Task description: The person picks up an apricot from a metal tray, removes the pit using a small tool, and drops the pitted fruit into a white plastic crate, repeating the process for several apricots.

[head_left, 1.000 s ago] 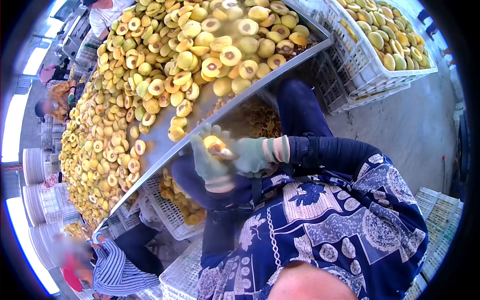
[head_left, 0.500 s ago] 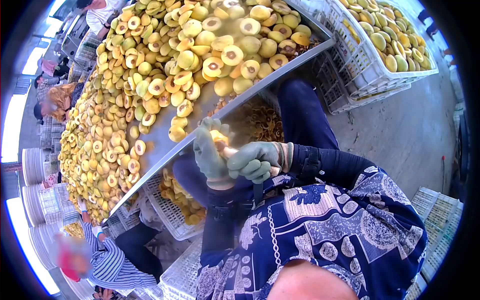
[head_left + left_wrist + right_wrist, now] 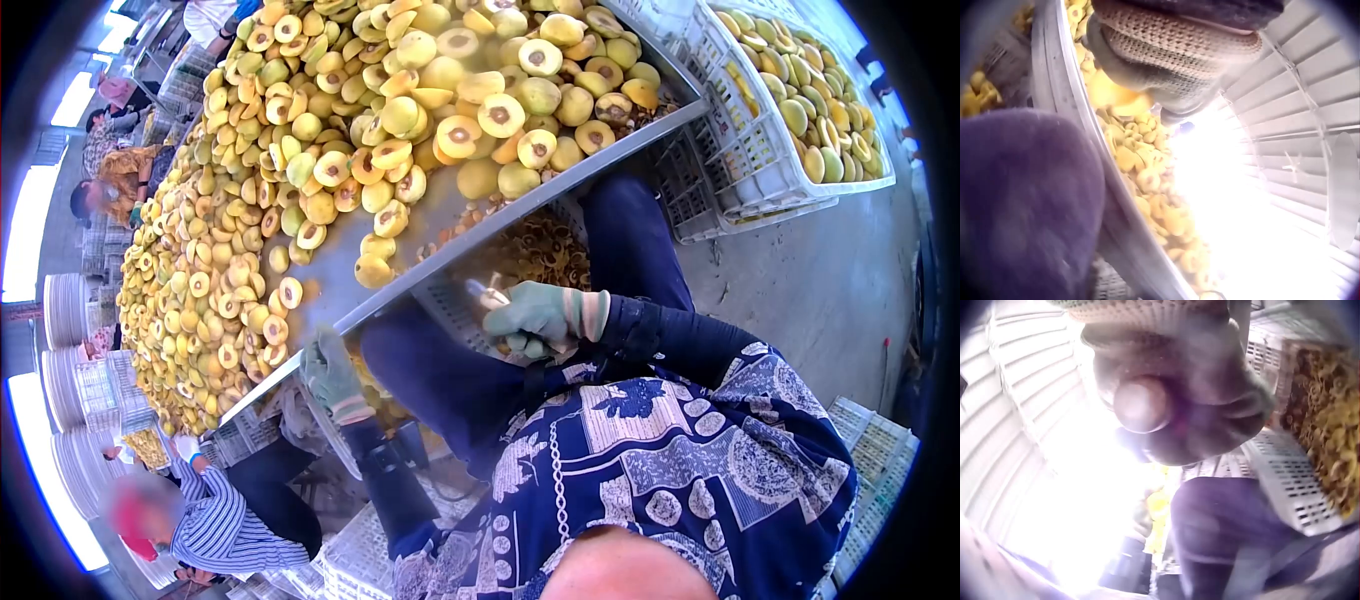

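Note:
My right hand point(image 3: 540, 315), in a pale green knitted glove, grips a short wooden-handled metal tool over my lap. Its shiny metal end point(image 3: 487, 293) points away from the fist, and the round handle end point(image 3: 1142, 403) pokes out in the right wrist view. By the near edge of the metal table is my gloved left hand point(image 3: 335, 375), low beside my knee. The left wrist view shows a blurred yellow peach half point(image 3: 1116, 97) at that hand's curled fingers. Many halved yellow peaches point(image 3: 300, 170), some with brown centres, lie heaped on the table point(image 3: 340, 265).
White crates point(image 3: 775, 195) full of peach halves stand at the right. A crate of brown and yellow scraps point(image 3: 1322, 431) sits beyond my knee point(image 3: 1229, 519). The table's raised metal rim point(image 3: 520, 215) runs diagonally before me. Another person in a striped shirt point(image 3: 235, 520) sits at lower left.
My hands were together at a peach half with the tool. Now the left has moved away leftward and down along the table edge, while the right stays over the lap with the tool.

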